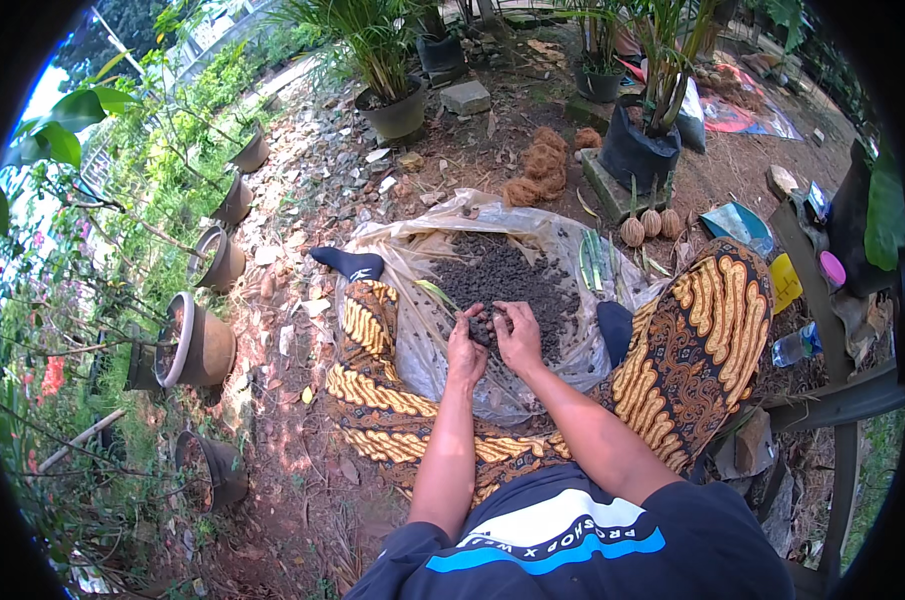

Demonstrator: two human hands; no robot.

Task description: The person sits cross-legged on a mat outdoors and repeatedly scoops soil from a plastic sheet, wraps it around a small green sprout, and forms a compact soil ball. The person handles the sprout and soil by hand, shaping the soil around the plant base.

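My left hand (467, 349) and my right hand (518, 337) come close together over a pile of dark crumbly soil (497, 270) on a clear plastic sheet (430, 375). A small dark clump (484, 330) lies between the fingertips of both hands; its exact shape is hard to make out. A long green leaf strip (436, 292) sticks out up and left from beside my left hand. More cut green leaf pieces (593, 259) rest on the sheet at the right of the soil.
Beyond the sheet lie brown fibre bundles (538, 166). Several round wrapped balls with green shoots (651, 223) stand beside a concrete block (606, 187). Potted plants (392, 112) are further back, plant pots (208, 345) line the left. A teal dustpan (737, 225) and a plastic bottle (796, 345) lie right.
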